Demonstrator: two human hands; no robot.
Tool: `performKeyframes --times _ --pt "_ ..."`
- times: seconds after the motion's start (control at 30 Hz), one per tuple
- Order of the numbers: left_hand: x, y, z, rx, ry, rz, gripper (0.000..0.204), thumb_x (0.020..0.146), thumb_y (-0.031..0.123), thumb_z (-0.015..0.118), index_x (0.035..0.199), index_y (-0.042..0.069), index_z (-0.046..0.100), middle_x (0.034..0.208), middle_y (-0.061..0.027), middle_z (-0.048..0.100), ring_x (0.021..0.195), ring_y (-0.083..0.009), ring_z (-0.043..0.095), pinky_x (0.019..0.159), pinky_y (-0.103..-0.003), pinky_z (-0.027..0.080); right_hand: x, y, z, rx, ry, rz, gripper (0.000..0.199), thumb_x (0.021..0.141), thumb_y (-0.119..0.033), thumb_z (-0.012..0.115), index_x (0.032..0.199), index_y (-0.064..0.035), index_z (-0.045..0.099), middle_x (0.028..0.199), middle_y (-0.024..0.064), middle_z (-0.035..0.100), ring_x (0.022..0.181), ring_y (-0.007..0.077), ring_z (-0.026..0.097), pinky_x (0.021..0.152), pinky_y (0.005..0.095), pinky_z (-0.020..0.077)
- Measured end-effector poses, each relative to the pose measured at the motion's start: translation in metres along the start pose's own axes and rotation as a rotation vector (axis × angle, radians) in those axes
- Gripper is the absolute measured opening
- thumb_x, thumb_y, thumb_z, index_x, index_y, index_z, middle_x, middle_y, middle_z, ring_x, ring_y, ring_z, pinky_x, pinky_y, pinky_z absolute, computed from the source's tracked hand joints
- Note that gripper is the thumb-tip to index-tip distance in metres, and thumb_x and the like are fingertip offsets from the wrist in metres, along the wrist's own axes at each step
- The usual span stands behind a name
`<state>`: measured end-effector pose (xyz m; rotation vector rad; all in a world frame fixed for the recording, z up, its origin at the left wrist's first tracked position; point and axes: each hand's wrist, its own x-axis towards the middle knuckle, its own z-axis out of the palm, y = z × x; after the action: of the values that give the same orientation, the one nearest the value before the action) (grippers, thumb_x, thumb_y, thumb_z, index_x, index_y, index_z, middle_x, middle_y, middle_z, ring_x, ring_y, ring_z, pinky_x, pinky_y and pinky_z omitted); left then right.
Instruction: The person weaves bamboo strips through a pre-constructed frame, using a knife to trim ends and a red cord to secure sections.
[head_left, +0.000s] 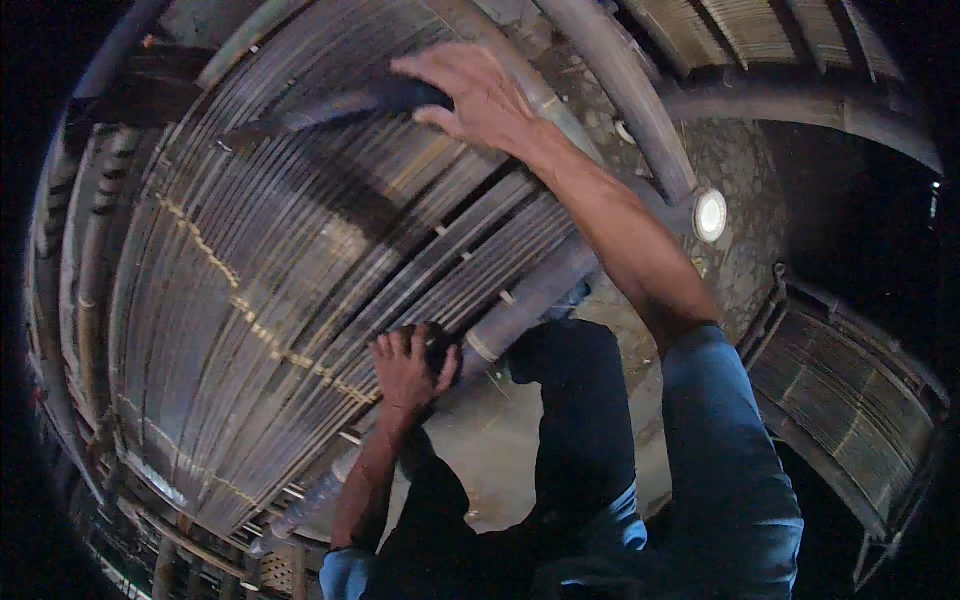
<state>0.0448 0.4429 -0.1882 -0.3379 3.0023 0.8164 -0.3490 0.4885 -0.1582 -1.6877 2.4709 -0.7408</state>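
The left hand [408,372] is rested at the near edge of the slatted platform [320,290], fingers slightly parted, a dark object [438,350] half hidden between them and the thumb. Beyond those fingers, a long, dark, blade-like tool [340,105] is seen between the right hand's [482,95] parted thumb and fingers, extending leftward from them; whether it is gripped cannot be told.

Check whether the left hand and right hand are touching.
Apart. The head view plainly shows slats between them: the left hand lower, near the thick pole; the right hand higher in the picture.
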Motion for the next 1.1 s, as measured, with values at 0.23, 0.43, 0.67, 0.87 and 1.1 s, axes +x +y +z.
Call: performKeyframes --times 0.23,0.43,0.67,0.87,1.1 --pt "0.003 0.0 -0.001 0.116 0.141 0.051 0.059 0.071 0.042 0.08 0.114 0.006 0.062 0.1 -0.0165 0.051 0.091 -0.0355 0.05 0.081 -0.05 0.041 -0.088 0.042 0.011 -0.1 0.279 0.121 0.046 0.084 -0.037 0.076 0.117 -0.0074 0.065 0.109 0.0125 0.057 0.104 0.0329 0.05 0.092 0.0467 0.0409" --pt "0.008 0.009 -0.005 0.053 0.194 0.019 0.049 0.072 0.033 0.081 0.107 0.005 0.064 0.094 -0.0137 0.052 0.086 -0.0322 0.051 0.077 -0.046 0.04 -0.102 0.017 0.027 -0.117 0.205 0.107 0.053 0.086 -0.046 0.072 0.122 -0.0074 0.064 0.113 0.015 0.053 0.109 0.033 0.047 0.096 0.0504 0.035" --pt "0.03 0.106 0.05 0.007 0.187 0.007 0.051 0.082 0.035 0.074 0.118 0.002 0.063 0.104 -0.0169 0.06 0.096 -0.0354 0.057 0.086 -0.047 0.046 -0.1 0.011 0.037 -0.124 0.269 -0.077 0.052 0.083 -0.051 0.071 0.116 -0.0103 0.066 0.109 0.0147 0.055 0.103 0.0315 0.051 0.092 0.0492 0.0373" --pt "0.035 0.129 0.078 -0.034 0.149 -0.243 0.066 0.086 0.047 0.069 0.13 0.001 0.056 0.101 -0.015 0.064 0.093 -0.0328 0.062 0.084 -0.044 0.048 -0.112 0.01 0.029 -0.124 0.27 -0.122 0.051 0.082 -0.054 0.071 0.111 -0.0114 0.069 0.103 0.0117 0.054 0.1 0.0302 0.05 0.091 0.047 0.0358" --pt "0.033 0.136 0.089 0.138 0.307 -0.242 0.069 0.085 0.057 0.069 0.114 -0.004 0.058 0.086 -0.0166 0.065 0.081 -0.0335 0.064 0.076 -0.042 0.049 -0.087 0.026 0.047 -0.139 0.496 -0.33 0.043 0.086 -0.051 0.067 0.103 -0.0123 0.07 0.099 0.0093 0.055 0.095 0.0284 0.051 0.086 0.0449 0.0349"
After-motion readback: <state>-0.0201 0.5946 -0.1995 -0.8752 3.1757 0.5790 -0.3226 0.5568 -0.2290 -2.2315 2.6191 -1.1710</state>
